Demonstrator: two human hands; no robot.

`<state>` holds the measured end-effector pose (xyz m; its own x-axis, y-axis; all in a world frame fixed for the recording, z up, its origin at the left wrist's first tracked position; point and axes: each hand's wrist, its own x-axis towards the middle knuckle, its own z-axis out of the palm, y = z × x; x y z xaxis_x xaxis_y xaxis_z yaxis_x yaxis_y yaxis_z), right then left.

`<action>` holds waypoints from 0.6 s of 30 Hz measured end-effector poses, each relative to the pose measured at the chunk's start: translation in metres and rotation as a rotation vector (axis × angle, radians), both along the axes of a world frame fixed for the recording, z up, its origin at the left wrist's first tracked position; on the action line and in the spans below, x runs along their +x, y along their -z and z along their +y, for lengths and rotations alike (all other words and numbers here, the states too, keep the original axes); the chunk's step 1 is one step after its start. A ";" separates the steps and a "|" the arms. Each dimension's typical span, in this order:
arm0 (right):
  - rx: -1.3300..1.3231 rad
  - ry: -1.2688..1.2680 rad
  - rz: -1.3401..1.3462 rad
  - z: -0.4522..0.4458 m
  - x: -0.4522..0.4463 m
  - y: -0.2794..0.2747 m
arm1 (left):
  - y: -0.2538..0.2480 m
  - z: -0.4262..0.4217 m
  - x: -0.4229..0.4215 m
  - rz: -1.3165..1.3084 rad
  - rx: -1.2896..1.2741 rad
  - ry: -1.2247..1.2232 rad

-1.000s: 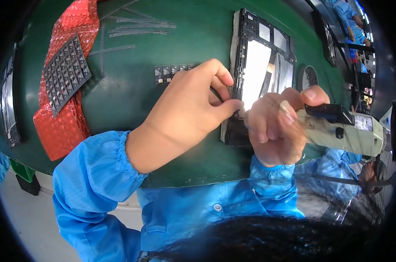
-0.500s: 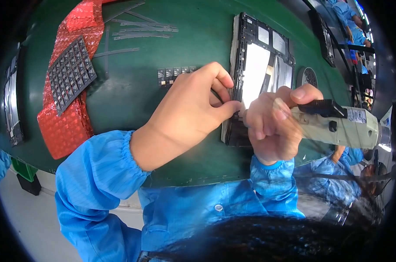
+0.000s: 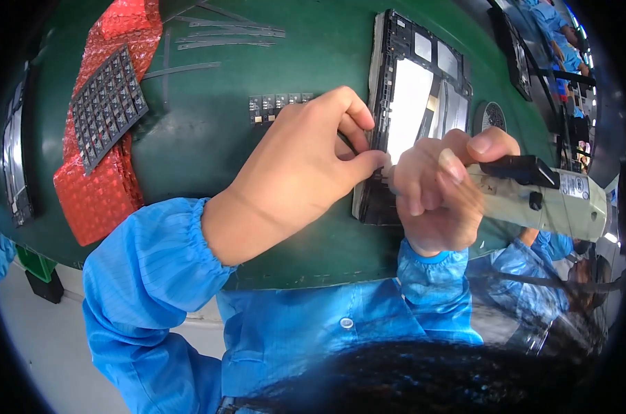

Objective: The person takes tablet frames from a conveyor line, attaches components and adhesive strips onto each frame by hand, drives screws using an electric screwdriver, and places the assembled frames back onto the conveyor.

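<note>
My left hand (image 3: pixel 292 159) curls at the left edge of an opened tablet-like device (image 3: pixel 409 103), its thumb and bent fingers close together against that edge. What sits between those fingertips is hidden. The device has a black frame and white and silver panels inside. Over its near right corner, my right hand (image 3: pixel 441 190) is wrapped round a pale electric screwdriver (image 3: pixel 541 200) with a black lever, the body pointing right. The screwdriver's tip is hidden behind the fingers. Just beyond my left hand lies a short strip of small circuit boards (image 3: pixel 261 110).
Left on the green table (image 3: pixel 196 152), a panel of small boards (image 3: pixel 109 107) rests on red bubble wrap (image 3: pixel 95 196). Several thin grey strips (image 3: pixel 230 32) lie at the back. A round dish (image 3: pixel 491 117) stands right of the device. Another device (image 3: pixel 17 155) is far left.
The view has shifted slightly, so the table items appear a little higher. Both hands keep nearly the same place at the device, and the screwdriver stays in my right hand.
</note>
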<state>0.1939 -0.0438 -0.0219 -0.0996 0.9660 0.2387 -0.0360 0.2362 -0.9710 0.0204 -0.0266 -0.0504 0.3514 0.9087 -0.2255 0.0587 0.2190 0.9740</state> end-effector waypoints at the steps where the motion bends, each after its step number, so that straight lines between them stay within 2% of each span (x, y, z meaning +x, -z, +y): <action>1: -0.006 0.002 -0.002 0.000 0.000 -0.001 | 0.000 0.000 0.000 -0.001 0.001 0.002; 5: 0.023 -0.045 0.038 0.002 -0.016 0.000 | 0.001 -0.001 -0.001 -0.012 -0.001 0.001; 8: 0.068 -0.001 -0.129 0.002 -0.018 0.000 | 0.008 -0.004 0.003 -0.086 0.084 -0.047; 9: 0.090 0.072 -0.284 -0.001 -0.010 0.004 | 0.014 -0.006 0.003 -0.088 0.133 -0.088; 10: 0.070 0.096 -0.341 -0.005 0.006 0.029 | 0.017 -0.007 0.003 -0.106 0.194 -0.061; 11: 0.050 0.119 -0.398 -0.010 0.022 0.052 | 0.013 -0.009 0.002 -0.147 0.008 -0.023; 12: -0.012 0.003 -0.161 -0.004 0.031 0.070 | 0.018 -0.007 -0.005 -0.043 0.259 -0.013; 13: -0.087 -0.102 0.076 0.002 0.041 0.089 | 0.008 -0.012 -0.010 0.018 0.267 -0.030; 15: -0.235 -0.157 0.478 0.007 0.023 0.064 | -0.002 -0.024 -0.017 0.064 0.288 -0.032; 16: -0.221 -0.115 0.425 0.010 0.009 0.054 | -0.012 -0.032 -0.023 0.219 0.394 0.048; 18: -0.152 -0.116 0.302 0.016 -0.013 0.039 | -0.012 -0.057 -0.025 0.369 0.708 -0.002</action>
